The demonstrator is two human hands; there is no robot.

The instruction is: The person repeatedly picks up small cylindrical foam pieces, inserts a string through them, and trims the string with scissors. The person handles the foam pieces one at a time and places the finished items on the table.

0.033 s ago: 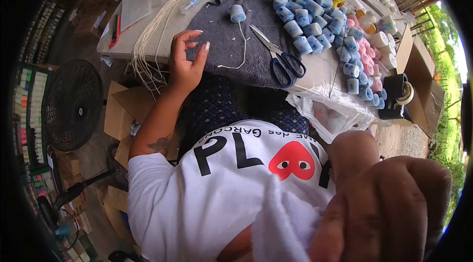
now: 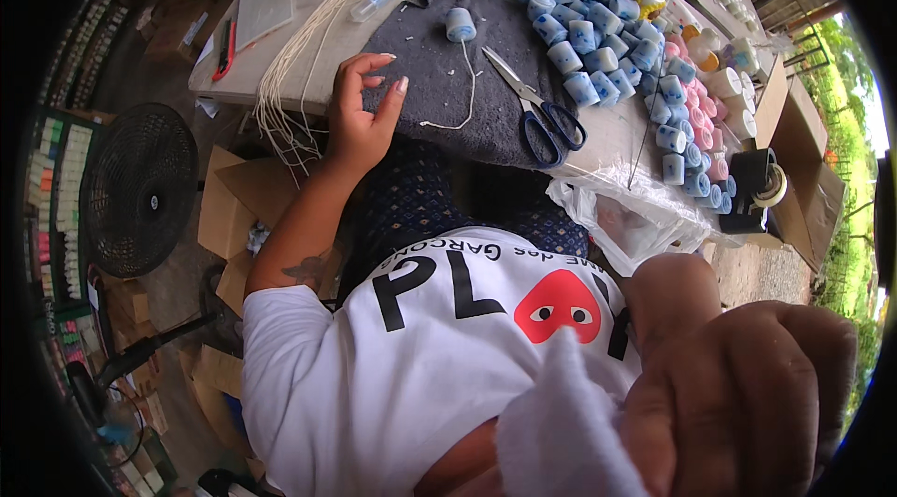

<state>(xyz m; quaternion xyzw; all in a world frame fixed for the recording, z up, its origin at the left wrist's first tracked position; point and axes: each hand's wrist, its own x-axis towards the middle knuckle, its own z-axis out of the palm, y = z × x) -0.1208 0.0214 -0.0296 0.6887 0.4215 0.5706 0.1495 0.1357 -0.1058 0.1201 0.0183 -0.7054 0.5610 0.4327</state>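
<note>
Grips white cloth (image 2: pixel 561 422) in clenched right hand (image 2: pixel 747 385), off bench (image 2: pixel 609 134); holds left hand (image 2: pixel 363 119) empty, fingers parted, at bench's near edge. On grey towel (image 2: pixel 425 58) there: blue-white cylinder (image 2: pixel 461 25) with cord (image 2: pixel 473 88), scissors (image 2: pixel 529 95) rightward.

Head-worn fisheye looks steeply down, close above

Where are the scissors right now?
In the head view, the scissors lie at the right side of the grey cloth, just right of the white string, near the blue-and-white cylinders.
</note>
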